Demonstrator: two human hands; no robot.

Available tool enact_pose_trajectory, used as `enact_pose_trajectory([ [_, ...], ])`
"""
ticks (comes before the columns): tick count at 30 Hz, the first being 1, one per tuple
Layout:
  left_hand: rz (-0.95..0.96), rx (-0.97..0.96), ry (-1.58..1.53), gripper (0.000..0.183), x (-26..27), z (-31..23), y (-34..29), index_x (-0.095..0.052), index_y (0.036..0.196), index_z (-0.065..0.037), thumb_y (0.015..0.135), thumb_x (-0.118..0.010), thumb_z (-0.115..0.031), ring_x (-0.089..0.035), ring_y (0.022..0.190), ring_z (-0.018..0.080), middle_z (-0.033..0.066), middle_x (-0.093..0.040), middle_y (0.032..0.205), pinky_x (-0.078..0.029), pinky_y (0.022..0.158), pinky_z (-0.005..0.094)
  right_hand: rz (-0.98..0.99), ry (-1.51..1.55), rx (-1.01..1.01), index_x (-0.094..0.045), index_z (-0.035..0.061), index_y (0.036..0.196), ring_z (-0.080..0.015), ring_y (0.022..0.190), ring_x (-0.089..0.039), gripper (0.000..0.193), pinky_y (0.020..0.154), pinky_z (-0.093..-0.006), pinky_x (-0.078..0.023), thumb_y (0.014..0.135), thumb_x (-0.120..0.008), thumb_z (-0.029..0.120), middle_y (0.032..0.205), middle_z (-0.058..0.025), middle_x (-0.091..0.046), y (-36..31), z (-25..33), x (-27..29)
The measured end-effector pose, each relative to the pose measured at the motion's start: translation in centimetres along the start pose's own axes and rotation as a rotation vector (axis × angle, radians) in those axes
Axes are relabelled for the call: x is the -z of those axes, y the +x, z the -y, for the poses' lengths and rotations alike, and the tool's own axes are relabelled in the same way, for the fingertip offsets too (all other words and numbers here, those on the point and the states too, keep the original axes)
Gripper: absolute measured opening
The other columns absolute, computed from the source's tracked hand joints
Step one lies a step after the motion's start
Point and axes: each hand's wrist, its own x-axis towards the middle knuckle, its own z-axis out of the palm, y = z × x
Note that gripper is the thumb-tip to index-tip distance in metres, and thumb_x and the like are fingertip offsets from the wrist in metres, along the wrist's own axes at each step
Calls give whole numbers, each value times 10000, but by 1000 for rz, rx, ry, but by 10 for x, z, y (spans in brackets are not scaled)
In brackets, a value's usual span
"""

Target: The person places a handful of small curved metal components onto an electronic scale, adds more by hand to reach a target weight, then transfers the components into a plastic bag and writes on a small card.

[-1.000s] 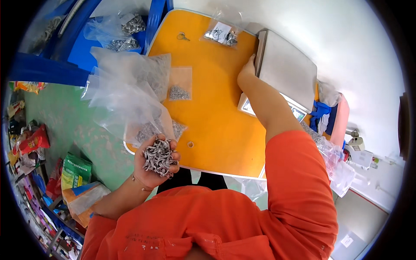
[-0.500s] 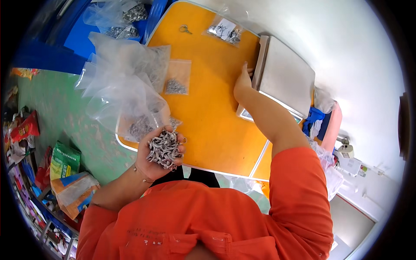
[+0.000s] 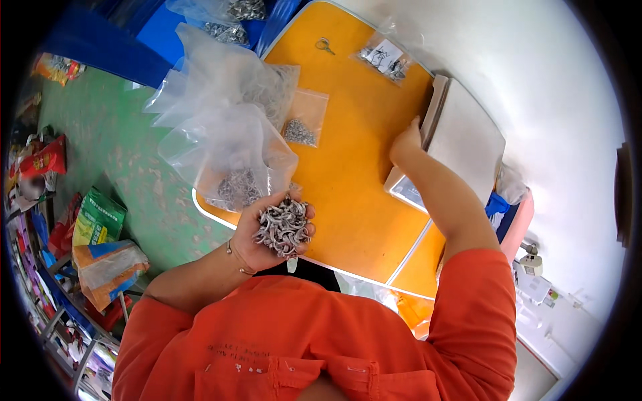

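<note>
My left hand (image 3: 251, 242) is cupped palm-up, fingers curled round a heap of small silvery curved metal hooks (image 3: 283, 227). It sits just off the table's near left edge, beside an open clear plastic bag (image 3: 261, 157) with more metal pieces inside. My right arm reaches across to the flat-topped weighing scale (image 3: 466, 144) on the right. There my right hand (image 3: 406, 144) rests against the scale's left side, its visible fingers stretched out with nothing seen in them; some fingertips are hidden.
On the orange table (image 3: 354, 180) lie a small zip bag of metal bits (image 3: 301, 130), a labelled bag of parts (image 3: 384, 57) and a key-ring-like metal piece (image 3: 325, 46). Blue bins (image 3: 157, 33) stand far left. A white wall (image 3: 555, 87) bounds the right; packages crowd shelving at left.
The whole view has shifted, so the table and scale appear farther right and slightly lower. My left hand still holds the hooks, and my right hand remains by the scale.
</note>
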Motion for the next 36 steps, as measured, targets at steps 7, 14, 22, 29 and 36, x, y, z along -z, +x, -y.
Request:
enact_pose_trajectory([
  [7,33,11,-12,264,10,3,5,-595,1010,-149,906,-443,-339,-558,859,286,123,-575,1004,-450,606,379,-24,295,-105,-598,150,1169,-286,1213,-434,376,1004,-489,-244,793,-575,164,1276,-68,-519,43,-30,4],
  [14,58,-28,-75,266,26,11,21,-605,994,-145,917,-424,-324,-560,854,294,131,-568,999,-470,592,385,-118,318,-139,-659,131,1046,-220,1099,-552,284,931,-369,-343,775,-584,91,1150,-57,-609,71,-68,6],
  [22,48,25,-136,237,42,25,44,-557,985,-104,904,-455,-301,-587,848,264,130,-578,975,-518,604,365,-86,230,-139,-645,102,1057,-281,1009,-601,283,796,-423,-488,783,-581,73,1106,-88,-624,99,-82,17],
  [29,117,-11,-158,235,46,30,56,-554,1011,-104,900,-463,-291,-591,859,265,125,-583,992,-524,611,364,-197,249,-118,-640,69,1042,-330,1016,-582,286,826,-418,-484,763,-586,38,1111,-143,-602,145,-105,-18],
  [36,154,-6,-185,266,51,24,57,-592,983,-113,902,-446,-321,-580,872,305,148,-557,1002,-520,616,407,-216,88,-72,-643,50,1010,-316,990,-597,240,787,-403,-492,810,-567,157,1074,-146,-620,111,-100,-5],
])
